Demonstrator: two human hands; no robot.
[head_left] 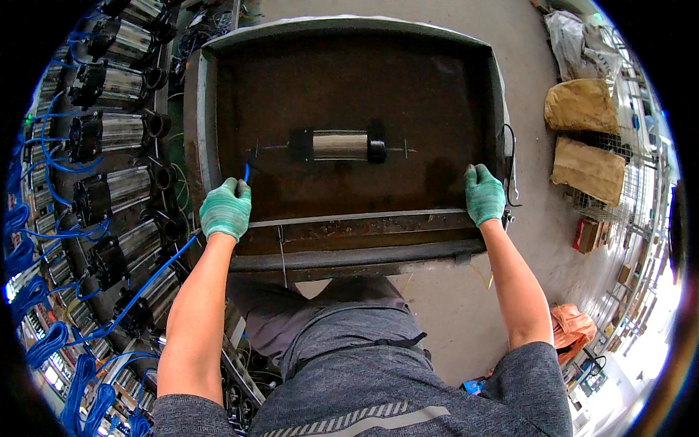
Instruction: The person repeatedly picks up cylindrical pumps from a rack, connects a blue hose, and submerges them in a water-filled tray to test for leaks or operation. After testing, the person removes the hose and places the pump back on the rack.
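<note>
A wide metal tank (349, 28) with a dark brown interior stands in front of me. In its middle lies a silver cylinder (340, 145) with black end caps, and a thin rod sticks out at each end. At the tank's near left corner, my gloved left hand (226, 211) is closed around a blue hose or cable (153, 280); its short end shows above my fingers. My gloved right hand (484, 195) is at the near right corner, by the end of a rusty crossbar (364, 226). Its fingers are curled together, and what they grip is hidden.
On the left, a rack carries several similar clear cylinders (122, 132) with black ends, and coils of blue hose (47, 346) hang below. A wrench-like tool (515, 186) hangs on the tank's right side. Brown sacks (588, 171) lie on wire crates beyond the concrete floor (528, 240).
</note>
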